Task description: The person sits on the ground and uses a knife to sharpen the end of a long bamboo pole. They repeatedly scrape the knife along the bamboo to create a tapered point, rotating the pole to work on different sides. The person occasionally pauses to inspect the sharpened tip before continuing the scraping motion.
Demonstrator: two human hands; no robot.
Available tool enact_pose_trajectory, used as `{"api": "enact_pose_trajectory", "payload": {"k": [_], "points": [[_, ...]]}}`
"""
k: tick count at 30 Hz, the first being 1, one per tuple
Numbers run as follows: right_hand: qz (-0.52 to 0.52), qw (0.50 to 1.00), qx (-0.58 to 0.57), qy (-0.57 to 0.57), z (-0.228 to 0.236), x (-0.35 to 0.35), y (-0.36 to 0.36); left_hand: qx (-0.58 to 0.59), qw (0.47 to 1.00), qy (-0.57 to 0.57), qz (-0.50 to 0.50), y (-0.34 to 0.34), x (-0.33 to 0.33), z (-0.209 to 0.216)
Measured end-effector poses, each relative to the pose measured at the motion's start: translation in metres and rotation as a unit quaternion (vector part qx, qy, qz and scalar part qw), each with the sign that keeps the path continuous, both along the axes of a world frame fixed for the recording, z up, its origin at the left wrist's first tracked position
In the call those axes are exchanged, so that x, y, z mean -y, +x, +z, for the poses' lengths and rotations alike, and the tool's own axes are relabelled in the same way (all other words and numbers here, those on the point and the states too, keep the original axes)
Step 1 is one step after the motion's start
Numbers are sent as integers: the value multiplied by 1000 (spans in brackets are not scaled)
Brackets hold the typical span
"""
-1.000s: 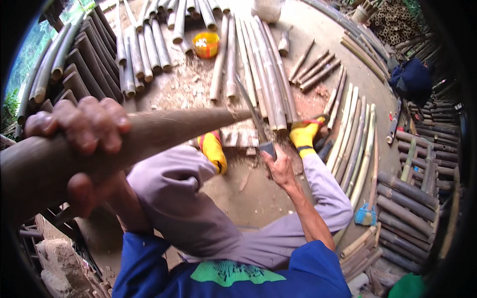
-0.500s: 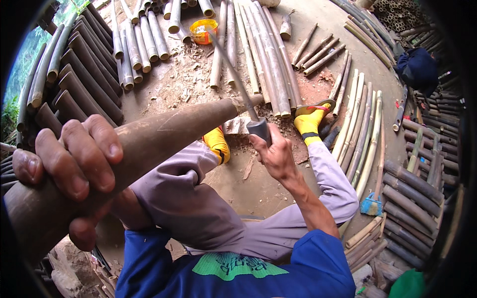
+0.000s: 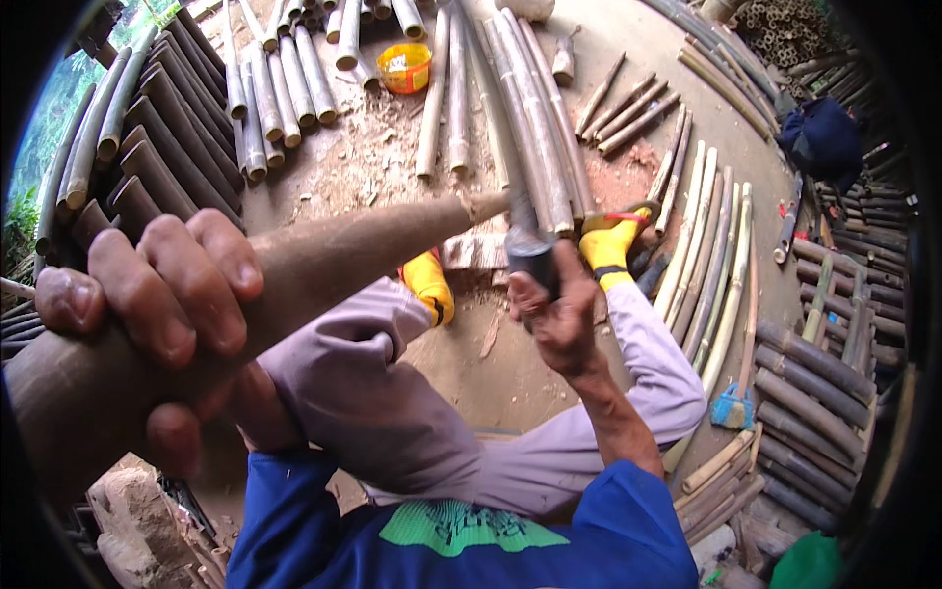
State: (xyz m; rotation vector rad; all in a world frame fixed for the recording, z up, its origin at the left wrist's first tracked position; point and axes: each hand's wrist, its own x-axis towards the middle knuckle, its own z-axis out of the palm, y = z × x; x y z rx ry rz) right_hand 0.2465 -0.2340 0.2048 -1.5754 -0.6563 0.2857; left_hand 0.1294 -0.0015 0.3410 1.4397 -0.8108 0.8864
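Note:
A thick brown bamboo tube (image 3: 343,260) stretches from the left edge toward the middle, its far end narrow and pale where cut. My left hand (image 3: 172,294) is wrapped round its thick near part. In my right hand (image 3: 559,319) is the dark handle of a long-bladed knife (image 3: 506,147). Its blade points up and away, slightly smeared by motion, and passes beside the tube's far end; whether they touch I cannot tell. Below that end lies a pale wooden block (image 3: 476,250) between my feet in yellow socks.
Several bamboo poles (image 3: 530,108) lie ahead, and more stand in rows (image 3: 167,108) at the left. A yellow-and-red tub (image 3: 404,69) sits on ground strewn with shavings. On the right are more poles (image 3: 706,255), stacked tubes (image 3: 814,393) and a blue-headed brush (image 3: 732,405).
My right hand has moved slightly right and turned, swinging the knife blade more upright and rightward. The bamboo tube and my left hand have shifted a little.

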Motion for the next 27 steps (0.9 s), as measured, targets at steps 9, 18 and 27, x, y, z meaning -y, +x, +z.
{"api": "enact_pose_trajectory", "payload": {"k": [9, 18, 27], "points": [[-30, 964, 74, -253, -41, 15, 30, -2, 1000, 5, -10, 5, -3, 0], [-84, 979, 173, 60, -19, -7, 12, -32, 999, -39, -6, 3, 9, 1], [-8, 999, 27, 43, 14, 0, 3, -16, 1000, 17, 17, -2, -1, 1]]}}
